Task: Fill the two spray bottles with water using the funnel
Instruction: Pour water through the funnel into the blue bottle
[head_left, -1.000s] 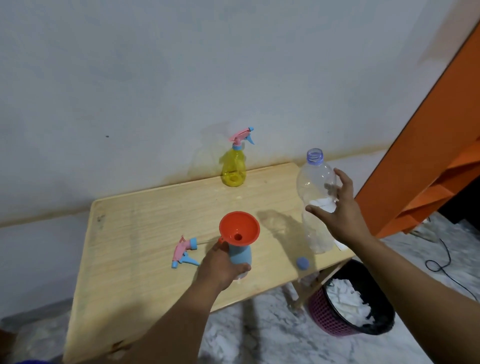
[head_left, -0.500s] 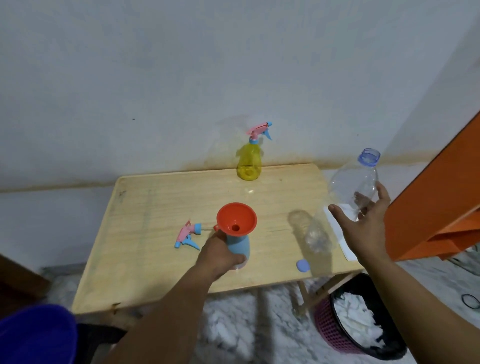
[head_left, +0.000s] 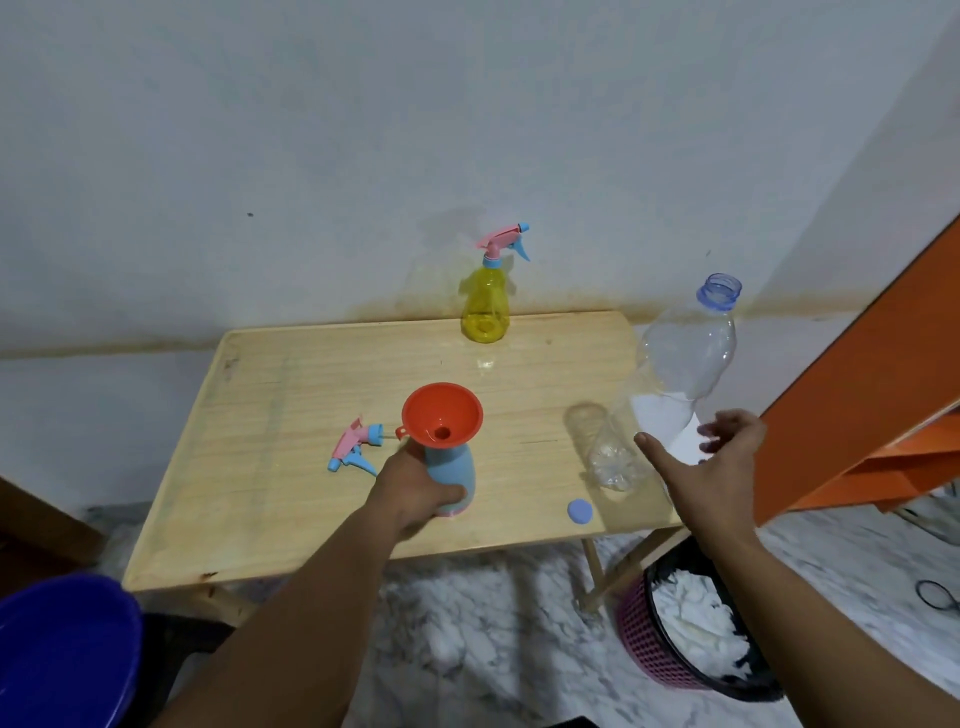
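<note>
- table (head_left: 311, 374): pale wood, smooth and matt, grain showing.
- funnel (head_left: 441, 415): orange plastic, smooth and glossy.
- blue spray bottle (head_left: 453, 470): opaque plastic, matt.
- yellow spray bottle (head_left: 485, 306): translucent plastic, glossy.
- water bottle (head_left: 685, 358): thin clear plastic, ribbed low down.
- basket (head_left: 644, 647): pink plastic lattice.
- floor (head_left: 467, 623): marble-patterned, polished.

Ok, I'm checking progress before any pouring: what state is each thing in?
blue spray bottle: upright, head off, gripped by left hand
funnel: seated in its neck
loose spray head: lying on table
yellow spray bottle: upright, head on
clear bottle: uncapped, tilted, held by right hand
blue cap: off, lying on table
bin: holds white scraps
</note>
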